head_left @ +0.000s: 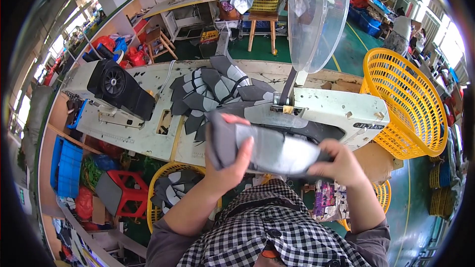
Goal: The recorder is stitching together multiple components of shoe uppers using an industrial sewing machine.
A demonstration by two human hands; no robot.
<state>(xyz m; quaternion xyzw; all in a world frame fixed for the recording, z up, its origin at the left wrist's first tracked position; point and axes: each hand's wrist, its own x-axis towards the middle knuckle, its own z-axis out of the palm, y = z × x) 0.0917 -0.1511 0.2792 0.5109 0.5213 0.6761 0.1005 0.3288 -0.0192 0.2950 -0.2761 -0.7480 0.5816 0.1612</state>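
Grey with a pale panel along its face, the piece (269, 148) is held up on the near side of the machine (341, 113), hiding part of its front; whether the two touch cannot be told. The left hand (228, 165) grips the broad end, thumb across the face and fingers wrapped behind. The right hand (341, 163) has thumb and fingers closed on the narrower, dark end.

As for progress, this looks like the middle of a batch. Left of the machine, a loose pile (213, 84) of similar grey and pale parts lies on the bench (190, 154), with dark bands across some of them. Lower down, left of the machine and on its near side, a yellow basket (150, 205) holds another heap (180, 185) of much the same kind. Probably one lot is done and the other waiting, but which is which does not show. Nor can I say whether the held piece is complete: glare and blur wash out its face, and no seam reads clearly. Neither hand is at the machine's working end, so sewing seems paused. Right of the machine stands a tall basket (403, 104); what it contains, if anything, I cannot make out.
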